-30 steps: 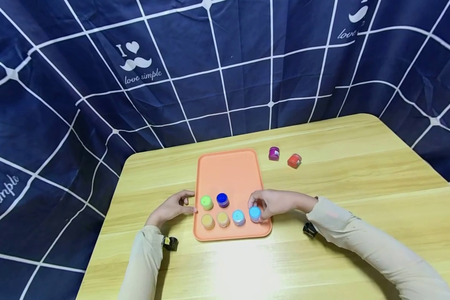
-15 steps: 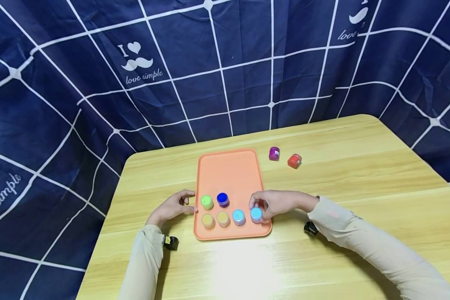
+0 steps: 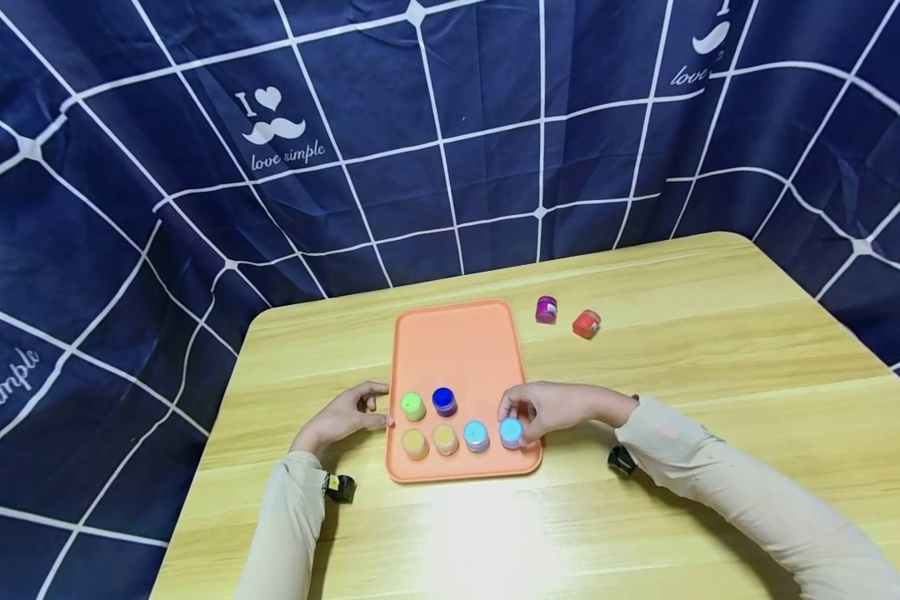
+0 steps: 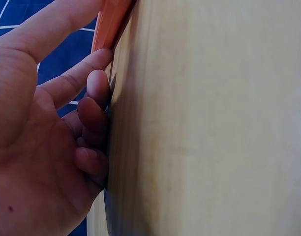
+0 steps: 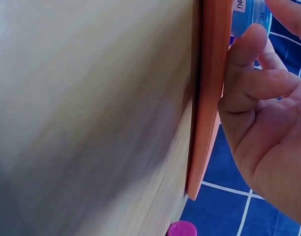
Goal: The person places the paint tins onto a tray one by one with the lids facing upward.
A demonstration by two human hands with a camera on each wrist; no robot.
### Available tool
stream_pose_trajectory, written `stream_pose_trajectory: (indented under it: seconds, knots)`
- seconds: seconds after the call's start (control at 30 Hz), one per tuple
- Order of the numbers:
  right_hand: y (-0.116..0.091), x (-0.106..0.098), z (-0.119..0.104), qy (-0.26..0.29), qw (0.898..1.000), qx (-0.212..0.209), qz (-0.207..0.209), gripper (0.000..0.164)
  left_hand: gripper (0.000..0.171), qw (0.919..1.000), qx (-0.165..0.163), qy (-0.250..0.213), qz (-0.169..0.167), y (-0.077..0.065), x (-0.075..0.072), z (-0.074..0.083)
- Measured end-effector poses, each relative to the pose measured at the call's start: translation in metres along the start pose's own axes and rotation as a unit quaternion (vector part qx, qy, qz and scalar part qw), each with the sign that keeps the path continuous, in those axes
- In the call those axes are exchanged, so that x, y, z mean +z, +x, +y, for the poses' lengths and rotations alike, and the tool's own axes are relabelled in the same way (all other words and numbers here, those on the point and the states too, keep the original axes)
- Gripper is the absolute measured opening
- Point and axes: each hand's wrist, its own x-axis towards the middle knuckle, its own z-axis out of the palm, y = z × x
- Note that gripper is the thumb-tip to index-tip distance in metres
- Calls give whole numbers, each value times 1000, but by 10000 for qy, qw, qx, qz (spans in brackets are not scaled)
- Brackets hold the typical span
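Observation:
An orange tray (image 3: 457, 342) lies on the table, bearing several small paint jars. Along its near edge stand two mustard-yellow jars (image 3: 415, 444) and a light blue jar (image 3: 476, 436). Behind them are a lime green jar (image 3: 412, 406) and a dark blue jar (image 3: 444, 402). My right hand (image 3: 558, 406) holds a second light blue jar (image 3: 511, 431), upright in the tray's near right corner; its label shows in the right wrist view. With thumb and forefinger, my left hand (image 3: 343, 418) touches the tray's left rim; the other fingers bend loosely in the left wrist view.
Beyond the tray's far right corner, a purple jar (image 3: 547, 309) and a red jar (image 3: 587, 324) lie on the wooden table (image 3: 682, 333). A dark blue curtain (image 3: 487, 183) with white lines hangs around the table's back and sides.
Over the last second the right hand and its light blue jar have shifted very slightly right on the tray. The left hand stays at the rim.

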Motion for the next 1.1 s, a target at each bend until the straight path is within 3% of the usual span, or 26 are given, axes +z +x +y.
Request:
stream_pose_trajectory:
  seconds: [0.57, 0.87, 1.1]
  knots:
    - [-7, -15, 5, 168, 9996, -239, 46, 34, 55, 10000, 16, -16, -15, 0, 0, -1]
    - [-17, -38, 7, 236, 9991, -55, 350, 42, 55, 10000, -22, -36, -10, 1, 0, -2]
    - [-24, -61, 25, 376, 9954, -98, 877, 43, 55, 10000, -2, 17, 23, 1, 0, -2]
